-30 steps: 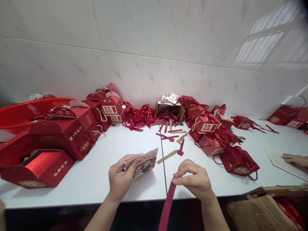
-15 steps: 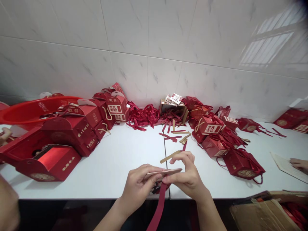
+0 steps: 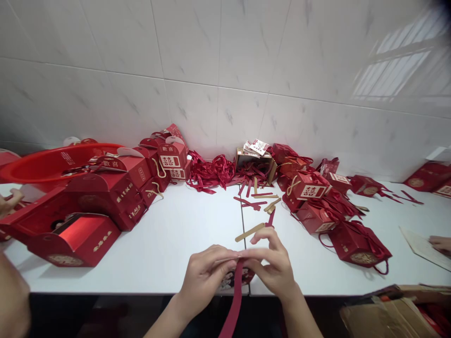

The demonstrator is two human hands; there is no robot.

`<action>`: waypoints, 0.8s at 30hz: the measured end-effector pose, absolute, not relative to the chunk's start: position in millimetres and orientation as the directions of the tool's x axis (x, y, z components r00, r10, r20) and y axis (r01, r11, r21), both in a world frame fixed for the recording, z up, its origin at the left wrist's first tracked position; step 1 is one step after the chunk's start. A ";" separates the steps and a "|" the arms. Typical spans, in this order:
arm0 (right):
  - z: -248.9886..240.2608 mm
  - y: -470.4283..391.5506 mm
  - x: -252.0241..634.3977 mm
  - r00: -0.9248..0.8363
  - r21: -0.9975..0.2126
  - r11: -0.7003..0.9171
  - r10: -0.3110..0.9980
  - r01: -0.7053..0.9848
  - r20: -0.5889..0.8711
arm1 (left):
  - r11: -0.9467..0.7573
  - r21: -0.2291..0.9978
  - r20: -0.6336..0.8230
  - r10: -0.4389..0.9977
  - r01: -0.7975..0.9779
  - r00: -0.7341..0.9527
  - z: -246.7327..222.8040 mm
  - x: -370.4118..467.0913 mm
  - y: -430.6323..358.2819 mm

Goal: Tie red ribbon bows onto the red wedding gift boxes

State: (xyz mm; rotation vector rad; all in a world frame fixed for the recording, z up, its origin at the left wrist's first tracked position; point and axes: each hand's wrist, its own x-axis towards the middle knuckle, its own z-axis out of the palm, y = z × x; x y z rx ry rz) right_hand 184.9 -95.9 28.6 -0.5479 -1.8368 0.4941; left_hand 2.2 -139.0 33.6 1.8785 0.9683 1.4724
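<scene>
Near the table's front edge, my left hand (image 3: pixel 207 272) pinches a small patterned card box (image 3: pixel 229 280) at its top edge. My right hand (image 3: pixel 273 265) closes its thumb and index finger on the same top edge from the right, other fingers raised. A dark red ribbon (image 3: pixel 234 300) runs from between both hands down past the table edge. Most of the box is hidden behind my fingers and the ribbon. Just beyond my right hand lie a gold strip (image 3: pixel 249 232) and a short red strip (image 3: pixel 270 218).
Red gift boxes (image 3: pixel 105 188) and a red basket (image 3: pixel 45 162) stand left. A ribbon pile (image 3: pixel 211 171) and an open carton (image 3: pixel 273 169) sit by the wall. Ribboned boxes (image 3: pixel 359 244) stand right. Other people's hands show at both sides; a cardboard box (image 3: pixel 391 317) is lower right.
The card between my hands has tilted and shows less of its surface. My right fingers have moved in over its top edge. The view has shifted slightly.
</scene>
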 end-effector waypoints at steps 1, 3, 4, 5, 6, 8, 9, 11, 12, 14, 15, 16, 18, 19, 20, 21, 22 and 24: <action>24.1 -98.3 180.2 -0.219 -0.686 0.725 0.680 0.061 0.700 | -0.630 0.753 0.616 0.776 0.188 0.134 31.2 2.5 -137.9; 16.2 -102.5 170.8 -0.150 -0.850 0.521 0.836 -0.080 0.527 | -0.719 0.674 0.705 0.695 0.169 0.145 24.6 3.2 -135.7; 13.3 -104.0 166.7 -0.152 -0.893 0.430 0.882 -0.134 0.447 | -0.733 0.660 0.718 0.680 0.166 0.148 20.9 3.3 -135.1; 11.3 -104.9 163.5 -0.160 -0.914 0.368 0.905 -0.172 0.394 | -0.718 0.676 0.704 0.696 0.166 0.142 17.2 3.1 -135.2; 10.2 -105.1 161.4 -0.158 -0.918 0.341 0.914 -0.202 0.374 | -0.682 0.712 0.669 0.731 0.170 0.130 14.0 2.4 -135.9; 10.3 -104.1 160.2 -0.105 -0.906 0.358 0.916 -0.226 0.388 | -0.603 0.774 0.600 0.796 0.192 0.083 10.5 -0.5 -138.9; 11.0 -103.1 161.1 -0.077 -0.898 0.383 0.910 -0.218 0.407 | -0.588 0.781 0.590 0.805 0.210 0.059 10.6 -2.9 -140.8; 13.4 -101.3 164.8 -0.060 -0.887 0.427 0.895 -0.178 0.443 | -0.624 0.736 0.636 0.770 0.263 0.046 14.7 -9.2 -144.4; 14.7 -100.6 167.0 -0.069 -0.884 0.442 0.888 -0.152 0.455 | -0.650 0.704 0.666 0.744 0.285 0.053 18.4 -12.7 -145.9; 17.4 -100.0 171.3 -0.094 -0.869 0.486 0.865 -0.092 0.493 | -0.685 0.669 0.696 0.713 0.287 0.080 27.6 -19.6 -147.5; 18.8 -100.2 173.0 -0.111 -0.850 0.523 0.843 -0.063 0.526 | -0.695 0.672 0.694 0.712 0.256 0.107 32.7 -22.6 -147.7; 20.3 -100.6 174.2 -0.135 -0.822 0.568 0.813 -0.035 0.567 | -0.692 0.694 0.679 0.721 0.199 0.136 37.9 -25.2 -147.3; 23.5 -102.3 175.6 -0.215 -0.751 0.660 0.734 0.001 0.645 | -0.631 0.775 0.612 0.766 0.045 0.197 48.7 -28.5 -145.2; 25.3 -103.5 175.9 -0.266 -0.716 0.698 0.692 0.007 0.671 | -0.576 0.818 0.561 0.795 -0.005 0.230 54.2 -29.1 -143.6; 26.9 -104.8 176.0 -0.318 -0.685 0.728 0.651 0.005 0.689 | -0.522 0.852 0.507 0.817 -0.021 0.274 59.8 -28.9 -141.9; 28.4 -106.2 176.0 -0.362 -0.659 0.752 0.615 0.002 0.701 | -0.483 0.876 0.456 0.827 0.001 0.329 65.3 -28.0 -140.2; 29.7 -107.5 175.9 -0.393 -0.640 0.768 0.589 0.000 0.706 | -0.462 0.885 0.409 0.824 0.047 0.393 70.5 -26.5 -138.8; 31.3 -109.2 176.0 -0.429 -0.615 0.789 0.556 0.002 0.712 | -0.468 0.872 0.337 0.785 0.142 0.519 78.5 -22.5 -137.1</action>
